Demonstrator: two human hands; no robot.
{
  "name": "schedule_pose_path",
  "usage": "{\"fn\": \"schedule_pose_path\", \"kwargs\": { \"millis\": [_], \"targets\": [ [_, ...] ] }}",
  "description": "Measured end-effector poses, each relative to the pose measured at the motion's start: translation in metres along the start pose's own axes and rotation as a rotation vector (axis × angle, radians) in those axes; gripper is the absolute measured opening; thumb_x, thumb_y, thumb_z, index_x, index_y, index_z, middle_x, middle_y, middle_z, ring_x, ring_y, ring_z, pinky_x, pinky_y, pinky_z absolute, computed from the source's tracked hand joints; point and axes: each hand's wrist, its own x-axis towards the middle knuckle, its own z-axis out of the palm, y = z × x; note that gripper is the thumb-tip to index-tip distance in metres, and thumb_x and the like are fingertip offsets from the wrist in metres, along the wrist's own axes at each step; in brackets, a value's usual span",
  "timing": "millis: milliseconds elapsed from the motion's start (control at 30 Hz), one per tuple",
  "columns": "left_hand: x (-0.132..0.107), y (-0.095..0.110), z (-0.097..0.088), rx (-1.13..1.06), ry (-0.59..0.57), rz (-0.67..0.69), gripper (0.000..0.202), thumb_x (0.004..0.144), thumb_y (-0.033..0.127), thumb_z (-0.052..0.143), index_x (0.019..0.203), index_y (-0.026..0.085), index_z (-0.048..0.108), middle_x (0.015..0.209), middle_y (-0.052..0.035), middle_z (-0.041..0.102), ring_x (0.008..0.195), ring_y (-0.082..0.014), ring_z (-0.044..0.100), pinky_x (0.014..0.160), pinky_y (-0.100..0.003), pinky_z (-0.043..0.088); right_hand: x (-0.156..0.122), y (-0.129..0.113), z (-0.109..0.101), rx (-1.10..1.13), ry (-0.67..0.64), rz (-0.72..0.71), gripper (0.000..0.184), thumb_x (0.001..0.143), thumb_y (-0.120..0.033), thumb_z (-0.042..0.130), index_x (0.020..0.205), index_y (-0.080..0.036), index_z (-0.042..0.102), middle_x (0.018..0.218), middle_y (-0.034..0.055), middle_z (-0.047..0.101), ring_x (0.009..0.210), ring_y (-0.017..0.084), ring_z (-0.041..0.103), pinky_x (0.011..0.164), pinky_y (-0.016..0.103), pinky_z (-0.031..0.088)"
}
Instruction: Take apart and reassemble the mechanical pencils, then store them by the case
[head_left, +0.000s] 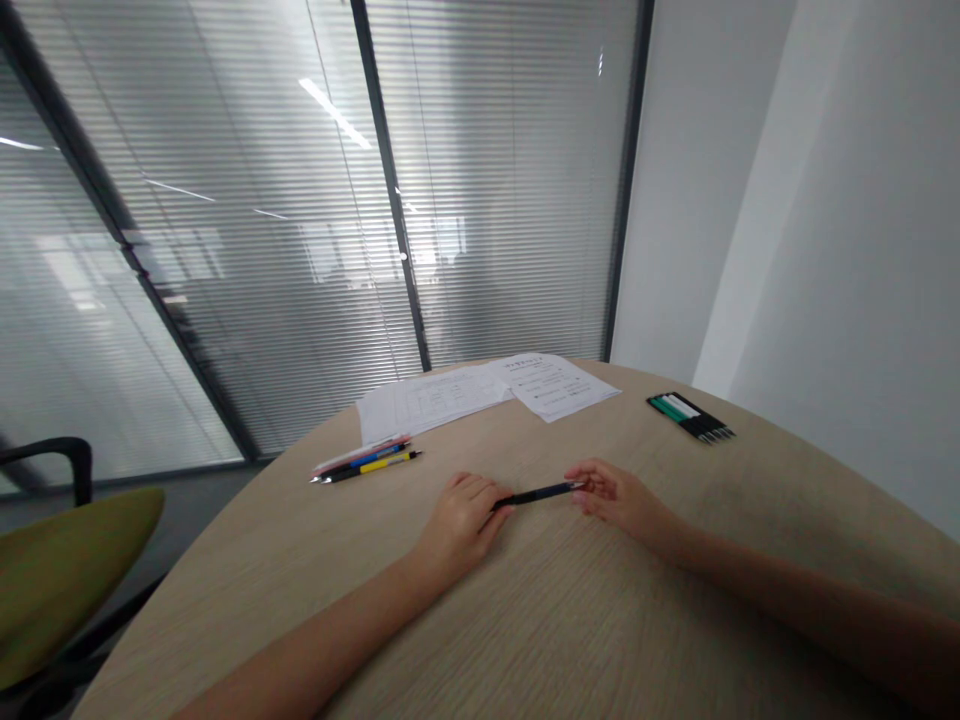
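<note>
A slim black pen (541, 494) spans the gap between my two hands, just above or on the wooden tabletop (480, 620); I cannot tell if it touches. My left hand (469, 515) is closed around its left end. At the silvery right end, my right hand (611, 497) pinches with thumb and fingers. Left of my hands lie several pens, among them a yellow and black pen (375, 465) and a blue one (367, 458). A row of several black, green and white pens (690, 416) lies to the right.
Printed paper sheets (559, 388) overlap at the table's far edge. A green chair (75, 560) with a black armrest stands at the left. Behind the table are glass panels with blinds (510, 180) and a white wall (840, 250) on the right.
</note>
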Motion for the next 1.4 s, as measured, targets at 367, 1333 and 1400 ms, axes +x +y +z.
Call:
{"fn": "schedule_pose_path", "kwargs": {
  "millis": [367, 1333, 1400],
  "targets": [
    [-0.001, -0.001, 0.0, -0.007, 0.014, 0.053, 0.019, 0.082, 0.023, 0.039, 0.086, 0.014, 0.056, 0.07, -0.0039, 0.06, 0.067, -0.0137, 0.052, 0.067, -0.028, 0.038, -0.004, -0.001, -0.003, -0.139, -0.002, -0.024, 0.02, 0.074, -0.038, 0.047, 0.074, -0.018, 0.048, 0.056, -0.0022, 0.051, 0.05, 0.009, 0.047, 0.049, 0.021, 0.038],
    [0.0, -0.003, -0.001, -0.109, -0.042, 0.046, 0.024, 0.085, 0.024, 0.034, 0.09, 0.013, 0.055, 0.073, -0.0057, 0.06, 0.068, -0.0141, 0.05, 0.067, -0.028, 0.037, -0.012, -0.014, -0.001, -0.484, 0.037, -0.166, 0.018, 0.081, -0.029, 0.037, 0.072, -0.019, 0.049, 0.066, 0.0012, 0.053, 0.063, 0.013, 0.05, 0.059, 0.024, 0.037],
    [0.0, -0.004, -0.001, -0.122, -0.076, 0.027, 0.026, 0.085, 0.025, 0.033, 0.09, 0.013, 0.056, 0.072, -0.0059, 0.06, 0.069, -0.0145, 0.05, 0.067, -0.028, 0.037, -0.012, -0.013, -0.002, -0.478, 0.034, -0.158, 0.018, 0.081, -0.029, 0.038, 0.072, -0.019, 0.05, 0.066, 0.001, 0.055, 0.063, 0.013, 0.051, 0.059, 0.024, 0.037]
  ]
}}
